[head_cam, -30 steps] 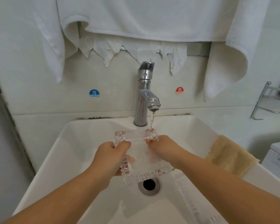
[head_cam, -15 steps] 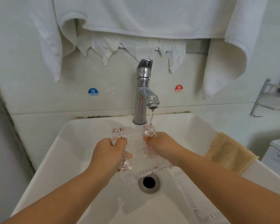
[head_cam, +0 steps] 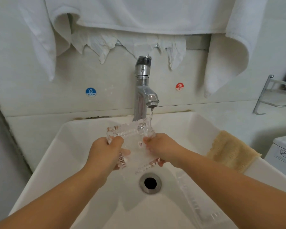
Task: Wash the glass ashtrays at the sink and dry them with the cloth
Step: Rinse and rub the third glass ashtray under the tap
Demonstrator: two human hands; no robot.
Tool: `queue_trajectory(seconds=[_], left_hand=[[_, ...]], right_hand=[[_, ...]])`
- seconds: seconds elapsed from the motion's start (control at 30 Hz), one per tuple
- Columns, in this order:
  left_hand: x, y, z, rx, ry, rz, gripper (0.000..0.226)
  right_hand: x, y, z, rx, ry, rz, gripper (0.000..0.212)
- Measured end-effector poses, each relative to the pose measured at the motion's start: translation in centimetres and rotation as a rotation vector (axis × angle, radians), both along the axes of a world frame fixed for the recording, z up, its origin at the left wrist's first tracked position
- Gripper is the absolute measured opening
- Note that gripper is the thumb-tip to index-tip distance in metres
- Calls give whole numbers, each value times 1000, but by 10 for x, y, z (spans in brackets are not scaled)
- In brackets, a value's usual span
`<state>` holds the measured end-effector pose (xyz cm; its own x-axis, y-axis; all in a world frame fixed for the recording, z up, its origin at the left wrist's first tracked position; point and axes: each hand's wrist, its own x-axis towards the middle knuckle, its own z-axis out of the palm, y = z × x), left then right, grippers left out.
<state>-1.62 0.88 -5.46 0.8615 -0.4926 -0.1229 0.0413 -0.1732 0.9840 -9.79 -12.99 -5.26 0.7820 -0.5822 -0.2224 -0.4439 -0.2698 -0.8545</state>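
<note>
Two bare forearms reach up from the bottom corners of the frame to the middle, where the left hand (head_cam: 106,152) and the right hand (head_cam: 162,148) hold one square cut-glass ashtray (head_cam: 132,142) over the white sink (head_cam: 45,166). The left hand's fingers curl round the ashtray's left edge with the thumb over its rim; the right hand's fingers curl round the right edge, fingertips showing through the glass underneath. Just below them sits the round metal drain (head_cam: 150,183), and a second glass ashtray (head_cam: 200,205) lies in the basin at lower right, half under the right forearm. Compared with a second ago, the held ashtray has been raised and tipped further, so its far corner now meets the thin stream of water (head_cam: 151,115) just under the spout. A tan cloth (head_cam: 231,151) lies over the sink's right rim. Behind stands the chrome tap (head_cam: 143,90), between a blue COLD sticker (head_cam: 90,92) on the left and a red HOT sticker (head_cam: 179,86) on the right. White towels (head_cam: 139,14) hang across the top of the frame, and a metal wall shelf (head_cam: 274,95) shows at the right edge.
</note>
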Motion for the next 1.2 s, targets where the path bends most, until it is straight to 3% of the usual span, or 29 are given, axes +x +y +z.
queue_trajectory(seconds=[0.1, 0.3, 0.4, 0.57, 0.63, 0.77, 0.87, 0.97, 1.03, 1.2], left_hand=[[2, 2, 5, 8, 209, -85, 11], [14, 12, 17, 101, 366, -337, 19], [13, 14, 20, 154, 306, -401, 17], [7, 10, 15, 107, 134, -271, 5], [8, 9, 14, 68, 93, -212, 9], [7, 9, 13, 52, -1, -149, 11], [4, 7, 10, 49, -69, -134, 12], [2, 6, 7, 43, -105, -128, 13], [1, 6, 6, 44, -106, -120, 14], [0, 7, 8, 16, -88, -100, 14]], right_hand=[[-10, -11, 6, 120, -20, 145, 6], [-17, -29, 10, 18, -44, 146, 20], [-15, -28, 9, -82, -21, 147, 23], [-9, -26, 3, -121, -180, 52, 21], [-8, -27, 1, -28, -241, 31, 8], [-7, -27, -4, 255, -248, 46, 15], [-10, -25, -3, 254, -181, 7, 7], [-7, -22, -6, 109, -113, -63, 28], [-5, -20, -7, 73, -127, -71, 30], [-4, -21, -6, 285, -240, -48, 10]])
